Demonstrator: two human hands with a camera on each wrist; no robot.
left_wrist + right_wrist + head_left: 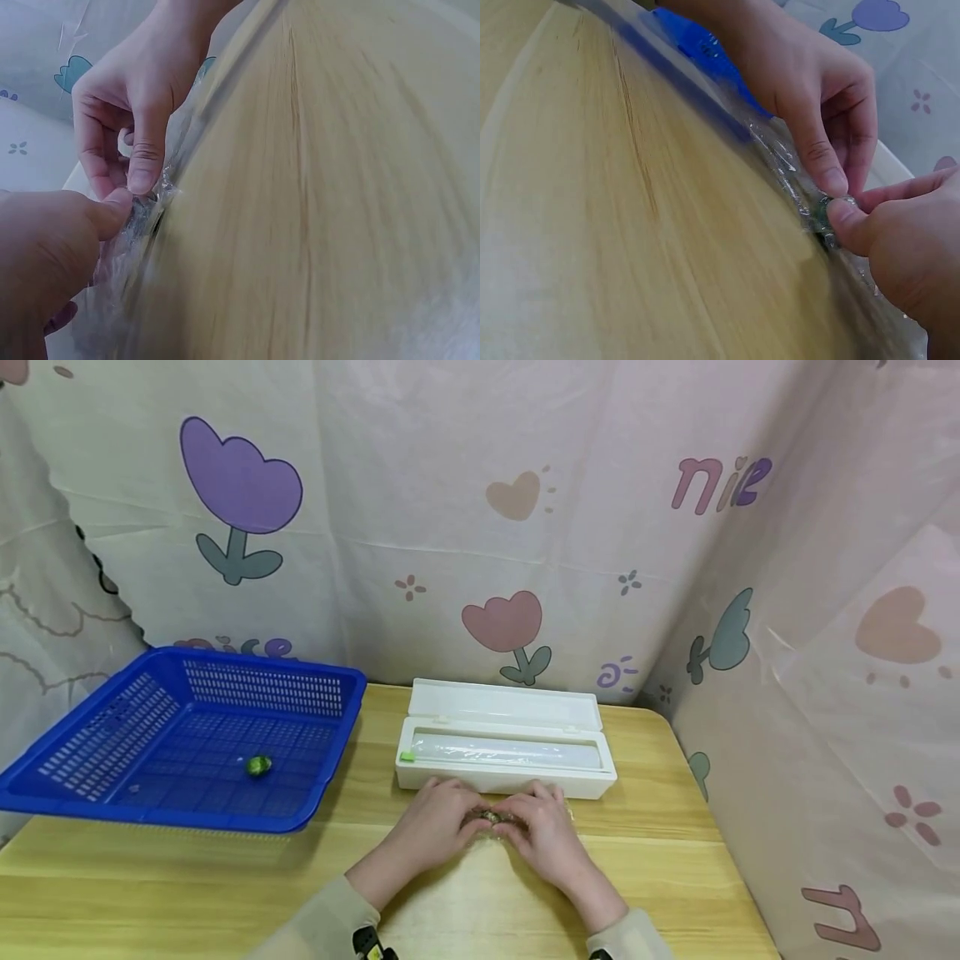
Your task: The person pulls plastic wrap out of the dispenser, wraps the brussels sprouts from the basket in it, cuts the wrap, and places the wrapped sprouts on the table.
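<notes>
Over the table in front of the white box, my left hand [438,827] and right hand [546,833] meet, thumbs and fingers pinching clear plastic wrap [784,169]. Between the fingertips sits a small round green thing [491,816], mostly covered by fingers and film; its kind cannot be made out. The loose film spreads to both sides under the hands in the wrist views. Just behind them is the open white box [504,778] with a roll of clear film [502,750] inside.
A blue basket [335,758] stands at the left, holding one shiny green ball [258,766]. The box's lid [504,703] is tipped back toward the printed curtain [420,527]. A green slider [407,757] sits at the box's left end. The wooden table [652,893] ends at the right.
</notes>
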